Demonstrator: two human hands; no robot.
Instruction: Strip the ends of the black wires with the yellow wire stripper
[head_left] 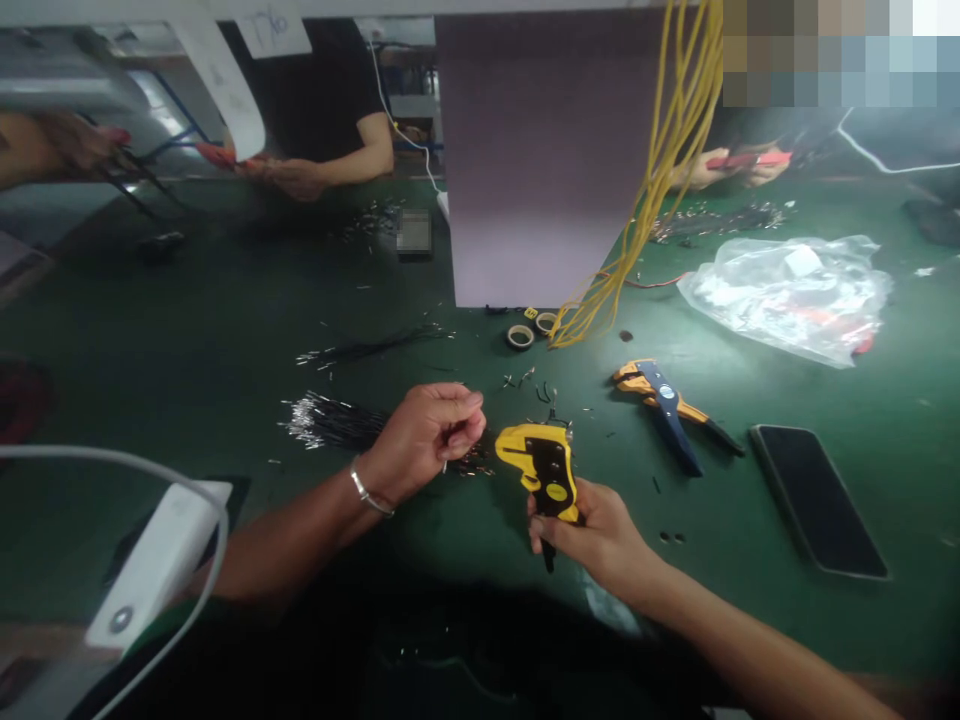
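My right hand [592, 530] is wrapped round the handles of a yellow and black wire stripper [551, 475], its head pointing away from me. To its left, my left hand [439, 430] is closed with thumb and fingertips pinched together; what it holds, if anything, is too small to make out. Under and beside that hand lies a bundle of black wires [337, 420] with bright ends. A thinner group of black wires [375, 345] lies behind it. Small wire scraps [521, 378] are scattered just beyond the stripper.
A blue and orange stripper [675, 410] and a phone [819, 500] lie at right, a plastic bag [795, 290] behind them. Yellow wires [637, 240] hang by a pale panel [547, 160] near tape rolls [520, 337]. A white power strip [157, 565] is at left. Other people's hands work across the table.
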